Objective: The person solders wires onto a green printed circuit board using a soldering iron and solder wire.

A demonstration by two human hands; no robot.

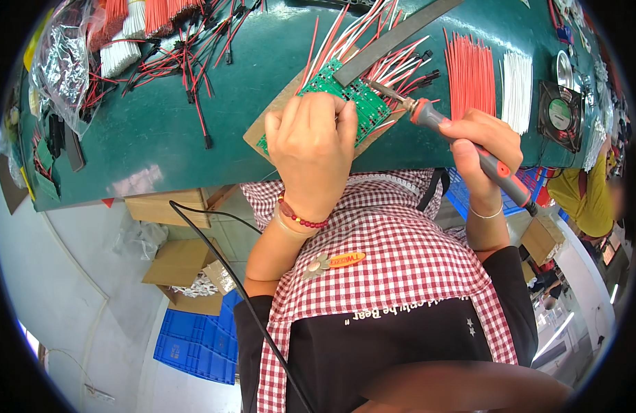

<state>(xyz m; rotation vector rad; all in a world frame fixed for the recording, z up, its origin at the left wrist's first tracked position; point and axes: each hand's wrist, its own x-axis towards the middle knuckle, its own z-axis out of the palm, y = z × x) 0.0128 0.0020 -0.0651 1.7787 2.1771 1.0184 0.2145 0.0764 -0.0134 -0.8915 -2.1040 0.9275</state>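
Observation:
My right hand (490, 148) is wrapped round the red and grey handle of a soldering iron (428, 114), whose tip points left toward a green circuit board (372, 113). Curled over the board's near left part is my left hand (312, 138), its fingers pressed together. What they pinch, if anything, is hidden beneath them. The board rests on a brown piece of cardboard (257, 132). A flat grey metal strip (400, 40) lies slantwise across the board's far edge. Red and white wires (330, 34) fan out beyond the board, some with black connectors.
On the green table (153, 148), red wires (469, 76) and white wires (516, 89) lie at right, beside a black fan (560, 115). Wires with black connectors (187, 65) and a clear plastic bag (63, 62) are at left. A black cable (225, 258) hangs in front of me.

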